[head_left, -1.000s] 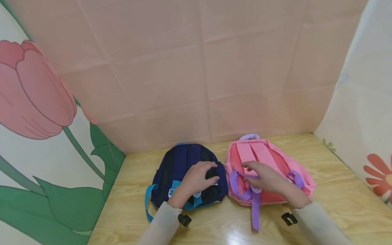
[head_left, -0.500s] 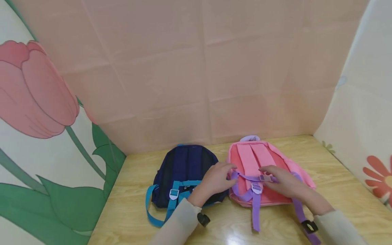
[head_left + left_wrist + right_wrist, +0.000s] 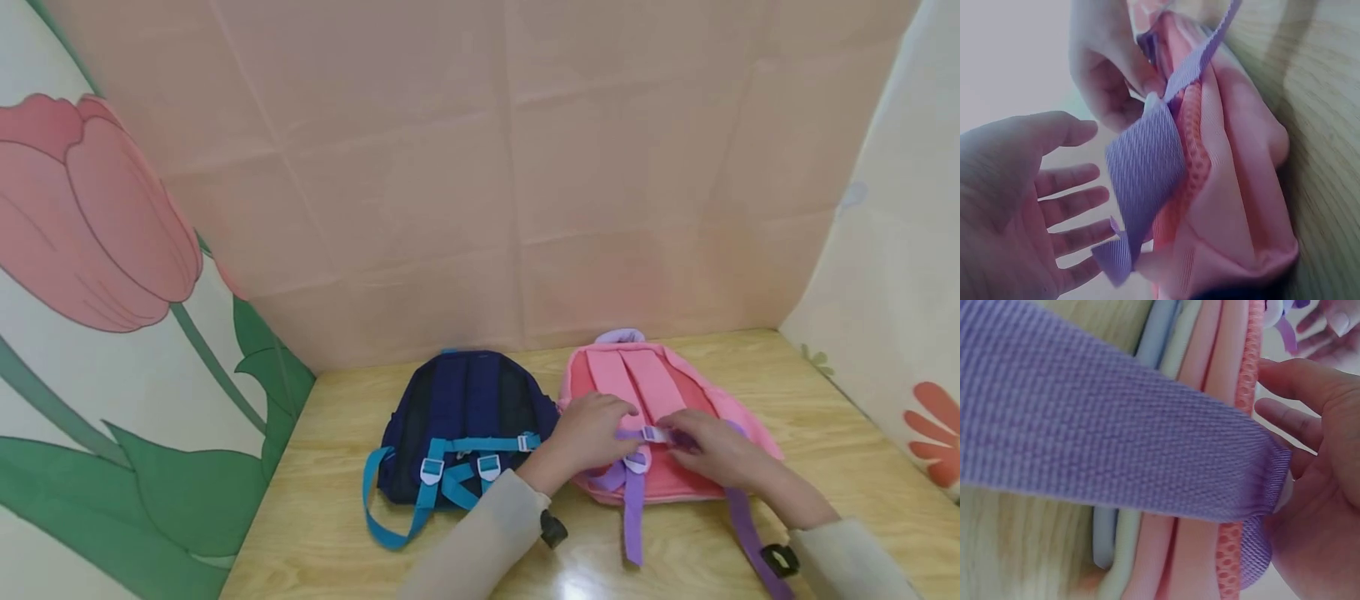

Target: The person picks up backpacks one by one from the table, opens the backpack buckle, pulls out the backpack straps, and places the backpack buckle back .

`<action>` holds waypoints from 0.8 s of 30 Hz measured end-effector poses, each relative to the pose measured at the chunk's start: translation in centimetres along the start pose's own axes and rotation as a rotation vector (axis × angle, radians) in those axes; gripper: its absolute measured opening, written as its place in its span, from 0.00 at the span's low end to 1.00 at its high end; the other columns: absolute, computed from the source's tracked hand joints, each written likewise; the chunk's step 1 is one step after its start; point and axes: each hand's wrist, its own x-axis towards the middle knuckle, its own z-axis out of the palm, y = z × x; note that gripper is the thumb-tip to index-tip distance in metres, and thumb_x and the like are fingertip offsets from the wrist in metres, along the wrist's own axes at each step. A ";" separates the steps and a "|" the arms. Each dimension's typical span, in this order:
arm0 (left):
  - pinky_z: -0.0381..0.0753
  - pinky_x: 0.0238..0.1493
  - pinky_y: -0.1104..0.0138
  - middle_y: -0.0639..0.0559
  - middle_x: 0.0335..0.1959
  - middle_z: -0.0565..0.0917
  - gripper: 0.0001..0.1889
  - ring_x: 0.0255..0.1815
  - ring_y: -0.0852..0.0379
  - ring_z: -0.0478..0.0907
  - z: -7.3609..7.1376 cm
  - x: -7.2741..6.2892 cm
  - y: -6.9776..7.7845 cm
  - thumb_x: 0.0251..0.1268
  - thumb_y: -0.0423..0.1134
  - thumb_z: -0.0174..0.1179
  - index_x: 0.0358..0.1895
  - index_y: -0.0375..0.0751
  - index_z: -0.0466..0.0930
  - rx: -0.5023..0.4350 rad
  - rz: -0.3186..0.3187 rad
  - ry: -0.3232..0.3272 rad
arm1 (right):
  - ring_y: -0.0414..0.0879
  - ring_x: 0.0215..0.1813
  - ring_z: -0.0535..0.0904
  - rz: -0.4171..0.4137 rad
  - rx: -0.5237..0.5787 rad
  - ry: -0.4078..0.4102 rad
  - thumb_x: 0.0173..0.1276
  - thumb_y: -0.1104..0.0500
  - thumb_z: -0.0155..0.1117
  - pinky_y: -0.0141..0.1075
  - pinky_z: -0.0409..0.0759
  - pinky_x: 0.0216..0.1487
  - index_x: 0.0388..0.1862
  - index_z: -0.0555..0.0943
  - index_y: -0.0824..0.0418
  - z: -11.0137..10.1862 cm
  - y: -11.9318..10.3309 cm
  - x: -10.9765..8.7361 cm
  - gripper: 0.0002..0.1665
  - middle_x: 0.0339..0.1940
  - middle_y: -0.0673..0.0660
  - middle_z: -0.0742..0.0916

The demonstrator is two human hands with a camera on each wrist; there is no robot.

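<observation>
A pink backpack [image 3: 615,379] with purple straps lies on the table, its padded straps facing up. A narrow purple strap with a pale buckle [image 3: 654,434] crosses it. My left hand [image 3: 592,433] hovers over its left part, fingers spread; the left wrist view shows nothing between them. My right hand [image 3: 716,450] is at the right end of that narrow strap, beside the buckle. In the right wrist view its thumb and forefinger stand apart near the red mesh, and a wide purple strap [image 3: 1116,425] hides the other fingertips.
A navy backpack [image 3: 465,383] with blue straps [image 3: 420,492] lies directly left of the pink one. Purple strap ends [image 3: 633,525] hang toward the table's front. A plain pinkish backdrop [image 3: 390,208] rises behind the wooden table [image 3: 322,467], with flower-printed panels at both sides.
My left hand has moved right, from over the navy backpack to the pink one. My right hand has moved slightly right to the buckle. The head view has shifted a little.
</observation>
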 end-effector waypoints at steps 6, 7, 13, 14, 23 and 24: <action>0.72 0.58 0.66 0.69 0.57 0.80 0.21 0.56 0.65 0.72 0.2 1.8 1.4 0.66 0.60 0.63 0.60 0.63 0.81 0.050 -0.013 -0.055 | 0.44 0.44 0.81 0.021 -0.033 -0.006 0.56 0.62 0.78 0.45 0.82 0.45 0.50 0.84 0.61 0.2 0.5 0.3 0.22 0.43 0.50 0.86; 0.72 0.57 0.66 0.69 0.56 0.81 0.20 0.55 0.65 0.71 0.1 2.0 1.6 0.67 0.59 0.63 0.60 0.63 0.82 0.061 -0.021 -0.061 | 0.44 0.44 0.81 0.030 -0.031 -0.012 0.56 0.62 0.78 0.45 0.82 0.45 0.50 0.84 0.61 0.2 0.5 0.3 0.21 0.43 0.50 0.86; 0.69 0.55 0.66 0.68 0.49 0.80 0.15 0.47 0.64 0.67 -0.4 2.7 3.0 0.66 0.58 0.64 0.54 0.66 0.84 0.173 -0.042 -0.071 | 0.44 0.44 0.81 0.044 -0.023 -0.030 0.58 0.61 0.77 0.46 0.81 0.46 0.47 0.84 0.60 0.4 0.7 0.5 0.17 0.42 0.50 0.85; 0.68 0.54 0.66 0.68 0.47 0.79 0.14 0.46 0.63 0.66 -0.5 2.8 3.2 0.66 0.58 0.64 0.53 0.66 0.85 0.188 -0.037 -0.072 | 0.43 0.43 0.80 0.041 -0.024 -0.026 0.58 0.61 0.77 0.45 0.81 0.46 0.46 0.84 0.59 0.5 0.7 0.5 0.17 0.42 0.49 0.85; 0.70 0.43 0.68 0.68 0.36 0.78 0.07 0.39 0.64 0.68 0.7 3.4 3.5 0.64 0.56 0.66 0.41 0.64 0.83 0.177 -0.046 -0.111 | 0.40 0.40 0.78 0.044 -0.020 -0.007 0.57 0.64 0.76 0.42 0.80 0.42 0.41 0.84 0.58 0.8 1.2 0.7 0.14 0.38 0.48 0.84; 0.70 0.40 0.69 0.67 0.34 0.78 0.07 0.37 0.63 0.68 0.9 3.4 3.4 0.64 0.56 0.66 0.40 0.63 0.83 0.165 -0.048 -0.110 | 0.40 0.39 0.78 0.050 -0.017 -0.006 0.57 0.63 0.77 0.42 0.80 0.42 0.41 0.84 0.58 0.8 1.2 0.7 0.14 0.38 0.47 0.84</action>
